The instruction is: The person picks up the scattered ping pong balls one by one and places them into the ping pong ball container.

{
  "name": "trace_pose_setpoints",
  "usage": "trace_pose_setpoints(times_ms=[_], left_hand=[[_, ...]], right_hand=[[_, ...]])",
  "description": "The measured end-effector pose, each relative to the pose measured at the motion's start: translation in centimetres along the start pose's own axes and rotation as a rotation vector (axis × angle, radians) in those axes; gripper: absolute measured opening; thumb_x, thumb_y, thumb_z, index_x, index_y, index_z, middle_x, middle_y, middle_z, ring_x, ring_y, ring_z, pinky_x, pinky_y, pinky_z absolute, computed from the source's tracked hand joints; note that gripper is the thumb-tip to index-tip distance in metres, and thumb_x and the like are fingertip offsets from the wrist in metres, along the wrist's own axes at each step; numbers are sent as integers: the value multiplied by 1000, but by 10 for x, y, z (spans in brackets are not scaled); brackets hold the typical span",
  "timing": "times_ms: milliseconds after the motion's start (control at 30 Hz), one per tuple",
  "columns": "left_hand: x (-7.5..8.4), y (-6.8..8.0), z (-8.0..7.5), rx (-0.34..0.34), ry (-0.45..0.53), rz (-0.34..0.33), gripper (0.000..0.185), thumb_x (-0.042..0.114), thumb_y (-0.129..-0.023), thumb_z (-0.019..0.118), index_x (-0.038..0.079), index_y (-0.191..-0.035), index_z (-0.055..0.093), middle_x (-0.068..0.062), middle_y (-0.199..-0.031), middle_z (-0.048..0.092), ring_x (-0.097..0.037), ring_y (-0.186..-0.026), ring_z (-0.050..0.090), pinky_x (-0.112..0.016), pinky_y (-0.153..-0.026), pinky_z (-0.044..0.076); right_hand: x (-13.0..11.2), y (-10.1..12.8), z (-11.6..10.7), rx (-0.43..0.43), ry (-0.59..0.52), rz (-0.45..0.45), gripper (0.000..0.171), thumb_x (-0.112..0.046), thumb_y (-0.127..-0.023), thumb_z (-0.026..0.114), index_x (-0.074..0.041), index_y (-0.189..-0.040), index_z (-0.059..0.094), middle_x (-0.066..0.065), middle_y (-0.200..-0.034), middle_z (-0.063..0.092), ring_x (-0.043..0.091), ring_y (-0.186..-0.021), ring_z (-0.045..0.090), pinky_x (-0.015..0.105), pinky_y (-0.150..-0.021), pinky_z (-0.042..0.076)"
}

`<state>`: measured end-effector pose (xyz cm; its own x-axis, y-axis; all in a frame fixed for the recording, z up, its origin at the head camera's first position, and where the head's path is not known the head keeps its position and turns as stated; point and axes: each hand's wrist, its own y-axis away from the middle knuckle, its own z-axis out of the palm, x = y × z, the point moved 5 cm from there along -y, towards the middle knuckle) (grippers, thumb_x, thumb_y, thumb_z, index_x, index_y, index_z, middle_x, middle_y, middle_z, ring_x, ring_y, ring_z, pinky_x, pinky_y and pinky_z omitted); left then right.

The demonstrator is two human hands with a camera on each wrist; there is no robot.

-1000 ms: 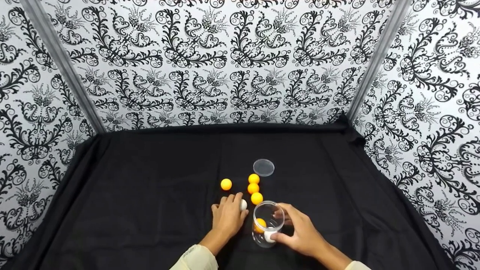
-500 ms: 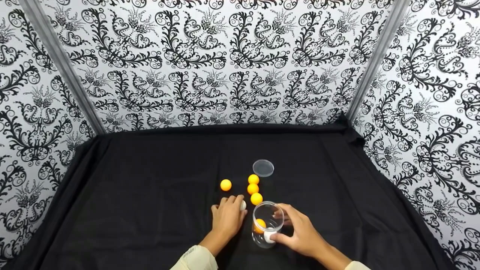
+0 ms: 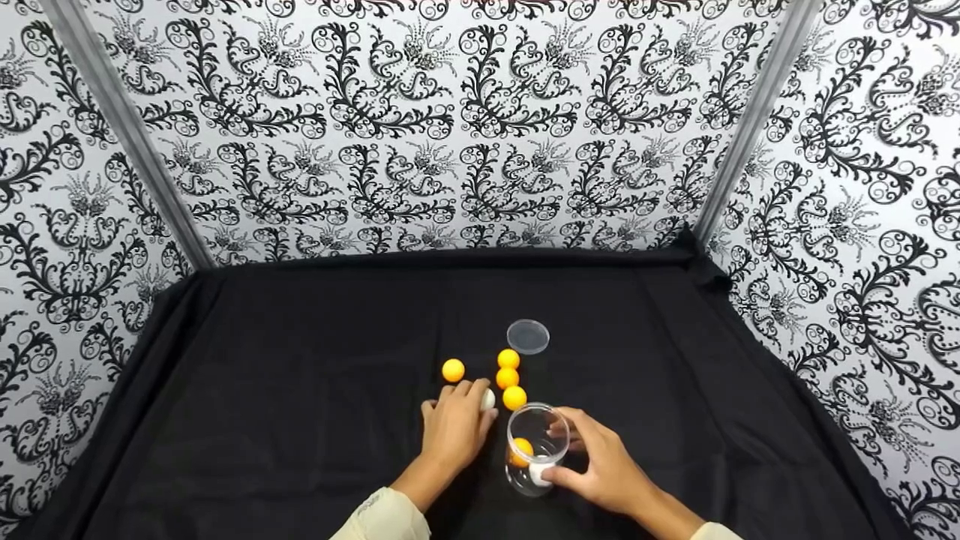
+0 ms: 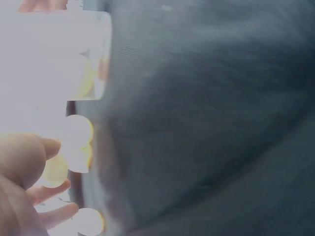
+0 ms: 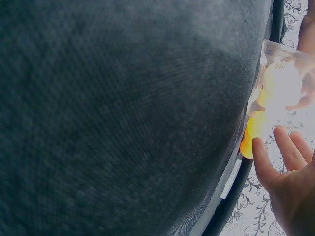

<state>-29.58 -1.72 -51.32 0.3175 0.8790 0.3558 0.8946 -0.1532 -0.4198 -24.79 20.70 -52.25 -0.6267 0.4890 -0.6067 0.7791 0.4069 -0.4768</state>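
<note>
My right hand (image 3: 561,453) grips a clear plastic jar (image 3: 534,439) standing on the black cloth (image 3: 300,390). An orange ball (image 3: 520,450) and a white ball (image 3: 540,471) lie inside it. Just left of the jar, my left hand (image 3: 478,403) lies palm down and pinches a white ball (image 3: 488,399) at its fingertips. Three orange balls (image 3: 508,378) form a short line just beyond the jar. Another orange ball (image 3: 453,370) sits apart to the left. The left wrist view is washed out and shows fingers (image 4: 47,191) by a pale ball (image 4: 55,169). The right wrist view shows fingers (image 5: 280,162) beside the jar (image 5: 288,73).
A round clear lid (image 3: 528,336) lies flat on the cloth beyond the line of balls. Patterned black-and-white walls (image 3: 480,127) enclose the cloth on three sides, with grey corner posts (image 3: 124,135). Bare cloth spreads to the left, right and back.
My left hand has slid a little forward with the white ball, closer to the orange balls. The right hand and the jar have stayed put.
</note>
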Motion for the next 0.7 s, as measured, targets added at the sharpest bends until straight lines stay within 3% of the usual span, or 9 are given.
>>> trace_pose_setpoints(times_ms=[233,467,700], left_hand=[[13,-6,-23,13,29,49,43,35,-91,75,22,-130,63,-1,-120,70,-27,-109,63,-56,-86,47],[34,-6,-46,94,13,136,47,32,-88,78,21,-131,63,2,-118,71,-23,-104,65,-49,-81,46],[63,2,-62,66,48,202,46,37,-91,76,25,-133,63,5,-122,70,-20,-108,65,-44,-84,46]], right_hand=[[0,0,-1,-1,-14,12,77,-43,-80,86,-18,-143,50,9,-123,69,20,-109,72,35,-79,62],[-1,0,0,3,-13,-9,77,-42,-80,86,-16,-143,49,8,-121,69,22,-107,72,34,-79,62],[-1,0,-1,-5,0,-2,76,-40,-81,86,-16,-143,49,6,-119,69,24,-106,72,34,-78,62]])
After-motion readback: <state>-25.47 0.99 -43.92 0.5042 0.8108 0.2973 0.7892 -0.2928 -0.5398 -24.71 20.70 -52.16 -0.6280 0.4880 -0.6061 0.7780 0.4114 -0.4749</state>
